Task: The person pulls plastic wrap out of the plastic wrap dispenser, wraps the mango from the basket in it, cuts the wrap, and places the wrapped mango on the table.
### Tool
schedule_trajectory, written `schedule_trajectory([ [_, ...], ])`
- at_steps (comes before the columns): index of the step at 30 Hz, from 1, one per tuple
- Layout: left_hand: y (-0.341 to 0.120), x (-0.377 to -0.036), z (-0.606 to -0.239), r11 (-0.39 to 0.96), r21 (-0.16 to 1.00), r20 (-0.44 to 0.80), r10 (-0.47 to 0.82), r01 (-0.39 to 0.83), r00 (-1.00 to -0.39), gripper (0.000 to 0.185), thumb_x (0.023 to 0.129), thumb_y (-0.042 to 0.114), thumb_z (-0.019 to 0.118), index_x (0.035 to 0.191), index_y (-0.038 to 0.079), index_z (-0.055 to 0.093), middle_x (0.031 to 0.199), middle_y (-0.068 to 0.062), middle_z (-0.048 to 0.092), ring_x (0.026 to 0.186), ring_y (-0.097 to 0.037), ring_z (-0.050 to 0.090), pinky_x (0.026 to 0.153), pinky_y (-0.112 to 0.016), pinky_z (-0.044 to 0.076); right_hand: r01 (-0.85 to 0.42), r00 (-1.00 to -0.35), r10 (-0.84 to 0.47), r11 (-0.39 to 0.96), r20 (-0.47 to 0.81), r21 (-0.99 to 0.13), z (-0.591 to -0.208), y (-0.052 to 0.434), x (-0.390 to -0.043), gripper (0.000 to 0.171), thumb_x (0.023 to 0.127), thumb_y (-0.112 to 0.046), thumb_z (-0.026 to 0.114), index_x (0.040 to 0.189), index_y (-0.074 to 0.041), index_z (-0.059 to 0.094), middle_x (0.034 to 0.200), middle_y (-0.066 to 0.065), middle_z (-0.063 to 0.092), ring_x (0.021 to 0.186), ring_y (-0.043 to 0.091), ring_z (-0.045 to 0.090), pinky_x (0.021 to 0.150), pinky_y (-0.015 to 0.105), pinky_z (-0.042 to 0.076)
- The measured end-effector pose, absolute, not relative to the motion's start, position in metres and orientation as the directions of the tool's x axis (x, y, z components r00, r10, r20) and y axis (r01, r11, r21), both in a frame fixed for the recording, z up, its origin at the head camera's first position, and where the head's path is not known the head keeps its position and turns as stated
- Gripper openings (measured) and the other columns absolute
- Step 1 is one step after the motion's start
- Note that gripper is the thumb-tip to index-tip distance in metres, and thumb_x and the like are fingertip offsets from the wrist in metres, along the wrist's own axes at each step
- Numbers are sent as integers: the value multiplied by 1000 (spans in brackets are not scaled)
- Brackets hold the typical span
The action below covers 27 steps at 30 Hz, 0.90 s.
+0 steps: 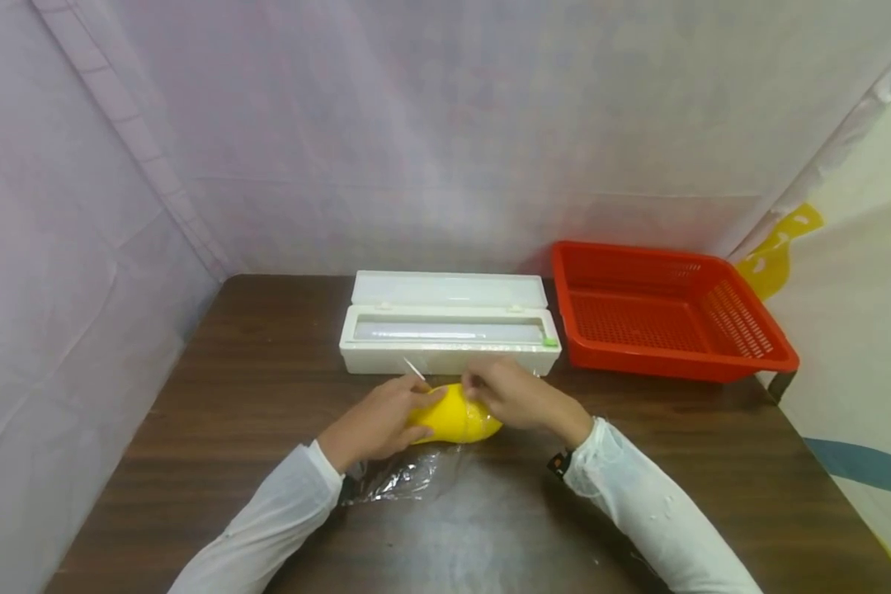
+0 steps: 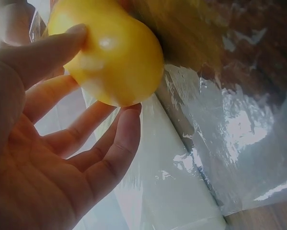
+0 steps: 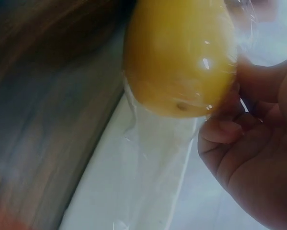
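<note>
A person in white sleeves [image 1: 282, 507] works clear film [image 1: 408, 478] around a yellow fruit [image 1: 453, 419] at a wood-grained table [image 1: 267, 346], the fruit between both hands just in front of an open white box [image 1: 386, 361]. The left hand [image 1: 386, 417] holds one end, its thumb [image 2: 52, 50] laid on the smooth skin and its other fingers set apart beneath and along the side. At the opposite end, the right hand [image 1: 516, 396] has its fingers curled in close, apparently pinching the film where it pulls over the fruit; the thumb's tip is hidden, so the exact grip is hard to confirm. Film clings in creases to that rounded end, while the end in the left hand looks bare and a loose, crinkled sheet spreads on the near side, by the left forearm. Whether the fruit touches the table cannot be told. Behind the hands, the box's lid [image 1: 445, 289] is tipped back, with a film roll [image 1: 449, 332] inside and a green piece [image 1: 549, 341] at one corner; a red basket [image 1: 638, 360] sits to its right. The step in hand appears to be the wrapping, seemingly partway through. The next move would call for a steady left hold while the right fingers draw the film taut, then fold the loose sheet across the uncovered end without tearing it.
</note>
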<state>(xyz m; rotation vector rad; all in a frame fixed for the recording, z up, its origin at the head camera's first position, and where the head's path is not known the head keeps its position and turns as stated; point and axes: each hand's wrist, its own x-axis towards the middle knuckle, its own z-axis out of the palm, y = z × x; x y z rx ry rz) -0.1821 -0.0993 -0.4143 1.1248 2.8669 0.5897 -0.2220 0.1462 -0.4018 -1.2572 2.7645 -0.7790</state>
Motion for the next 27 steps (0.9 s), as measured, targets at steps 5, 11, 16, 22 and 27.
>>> schedule_trajectory([
  [5, -99, -182, -415, 669, 345, 137, 658, 658, -741, 60, 89, 26, 77, 143, 10, 56, 129, -15, 63, 112, -30, 63, 101, -45, 52, -707, -681, -698, 550, 220, -444, -407, 143, -224, 4, 95, -8, 65, 93, -12, 64, 87, -4, 62, 80, 12, 57, 78, 29, 52],
  [11, -97, -181, -416, 683, 346, 130, 644, 643, -754, 61, 89, 27, 78, 143, 12, 56, 128, -13, 62, 110, -28, 62, 100, -43, 53, -693, -679, -707, 528, 197, -492, -412, 144, -229, 4, 93, -6, 64, 95, -10, 63, 92, 0, 63, 88, 14, 58, 84, 33, 53],
  [16, -97, -181, -417, 692, 350, 130, 632, 632, -764, 61, 88, 29, 78, 143, 14, 56, 129, -13, 62, 110, -29, 62, 100, -44, 52, -582, -713, -687, 465, 142, -667, -418, 151, -235, 7, 93, -7, 66, 96, -12, 64, 101, 1, 69, 99, 18, 62, 96, 40, 51],
  [22, -97, -181, -419, 699, 357, 119, 624, 620, -772, 60, 89, 29, 78, 143, 15, 57, 131, -13, 62, 112, -29, 61, 100, -44, 52, -482, -749, -649, 399, 132, -780, -425, 158, -239, 3, 89, -12, 73, 92, -13, 72, 110, 2, 75, 107, 21, 66, 103, 47, 48],
  [27, -97, -181, -418, 698, 353, 128, 623, 623, -772, 60, 89, 29, 78, 144, 16, 56, 131, -12, 62, 113, -28, 61, 101, -44, 52, -491, -762, -630, 411, 150, -768, -423, 159, -236, 8, 89, -8, 73, 91, -15, 76, 112, 3, 76, 108, 22, 68, 103, 47, 50],
])
